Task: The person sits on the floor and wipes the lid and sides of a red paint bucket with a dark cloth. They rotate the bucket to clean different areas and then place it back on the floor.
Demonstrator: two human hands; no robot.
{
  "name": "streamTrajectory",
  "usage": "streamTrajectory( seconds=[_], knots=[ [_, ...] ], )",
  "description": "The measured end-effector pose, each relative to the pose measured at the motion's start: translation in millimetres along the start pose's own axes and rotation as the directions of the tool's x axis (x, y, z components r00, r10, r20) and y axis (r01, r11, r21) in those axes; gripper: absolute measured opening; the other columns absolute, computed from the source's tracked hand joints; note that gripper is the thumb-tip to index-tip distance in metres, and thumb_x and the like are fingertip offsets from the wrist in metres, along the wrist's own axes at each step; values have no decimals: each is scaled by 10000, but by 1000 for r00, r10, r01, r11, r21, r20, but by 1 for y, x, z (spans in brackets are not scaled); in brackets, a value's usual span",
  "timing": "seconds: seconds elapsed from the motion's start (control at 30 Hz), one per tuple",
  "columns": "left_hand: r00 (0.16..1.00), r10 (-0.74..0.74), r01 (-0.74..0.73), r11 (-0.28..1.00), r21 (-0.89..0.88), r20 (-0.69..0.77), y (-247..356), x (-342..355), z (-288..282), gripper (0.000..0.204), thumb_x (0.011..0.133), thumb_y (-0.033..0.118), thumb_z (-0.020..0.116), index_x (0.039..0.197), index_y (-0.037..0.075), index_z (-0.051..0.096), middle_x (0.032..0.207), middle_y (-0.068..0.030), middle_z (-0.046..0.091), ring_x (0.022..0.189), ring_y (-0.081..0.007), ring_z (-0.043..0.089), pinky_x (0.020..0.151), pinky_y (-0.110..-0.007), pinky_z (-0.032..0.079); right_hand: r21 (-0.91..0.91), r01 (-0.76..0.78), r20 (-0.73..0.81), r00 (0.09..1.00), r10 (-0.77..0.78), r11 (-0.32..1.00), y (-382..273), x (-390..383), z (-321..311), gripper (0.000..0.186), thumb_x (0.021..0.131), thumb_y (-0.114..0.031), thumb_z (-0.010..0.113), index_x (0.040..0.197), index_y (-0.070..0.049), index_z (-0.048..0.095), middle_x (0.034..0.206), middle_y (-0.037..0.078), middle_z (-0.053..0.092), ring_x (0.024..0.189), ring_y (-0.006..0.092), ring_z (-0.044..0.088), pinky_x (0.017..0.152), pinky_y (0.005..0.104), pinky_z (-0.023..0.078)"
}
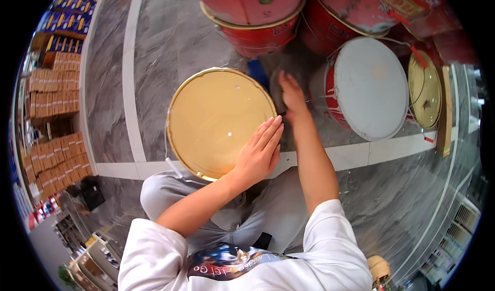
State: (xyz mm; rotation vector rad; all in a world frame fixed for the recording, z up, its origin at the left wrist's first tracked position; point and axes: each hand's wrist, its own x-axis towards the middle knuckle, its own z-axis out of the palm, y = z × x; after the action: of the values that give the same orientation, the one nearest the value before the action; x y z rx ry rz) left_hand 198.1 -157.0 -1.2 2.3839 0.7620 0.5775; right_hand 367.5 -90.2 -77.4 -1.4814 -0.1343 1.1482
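In front of me stands a round bucket whose gold metal lid [211, 120] faces up, tilted slightly toward me. My left hand [262, 147] lies flat on the lid's right part, fingers stretched out and its fingertips at the rim. Just beyond the bucket's right side is my right hand [293, 94], around a dark grey cloth [276, 66] that looks smeared by motion. Part of that hand's fingers is hard to make out. A blue patch [257, 71] shows between the lid and the cloth. The bucket's wire handle hangs at its left, with a white grip [174, 168].
Red buckets [258, 35] stand stacked at the back. To the right, a bucket with a white lid [371, 87] lies tilted beside another gold lid [425, 92]. A wooden strip [444, 115] is at far right. Shelves of brown boxes [54, 102] line the left.
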Motion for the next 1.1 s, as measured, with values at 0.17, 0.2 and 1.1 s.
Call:
streamTrajectory(
  seconds=[0.17,0.2,1.1],
  knots=[
    [998,-4,-1,997,-74,-66,0,-10,-16,556,909,36,676,1433,-57,515,1501,-228,513,1403,-397,492,1178,-475,399,339,206,298,902,-313,918,-47,-26,7,372,1075,-369,588,1290,-69,637,1117,-12,705,966,72,646,841,238,513],
    [995,-23,9,989,-145,-96,-1,-12,-21,539,919,48,675,1427,-46,523,1484,-226,528,1389,-399,504,1174,-471,404,375,239,334,867,-371,896,-54,-34,9,339,1084,-354,575,1263,-76,648,1088,-24,706,936,62,646,816,227,514],
    [894,-117,435,-7,-900,433,-279,64,-215,816,833,319,852,1498,45,468,1413,-127,611,1304,-248,583,1105,-440,468,-353,623,328,781,-531,698,-13,-63,259,355,922,-159,772,1198,-31,588,1048,77,678,958,192,643,865,355,521]
  ],
)
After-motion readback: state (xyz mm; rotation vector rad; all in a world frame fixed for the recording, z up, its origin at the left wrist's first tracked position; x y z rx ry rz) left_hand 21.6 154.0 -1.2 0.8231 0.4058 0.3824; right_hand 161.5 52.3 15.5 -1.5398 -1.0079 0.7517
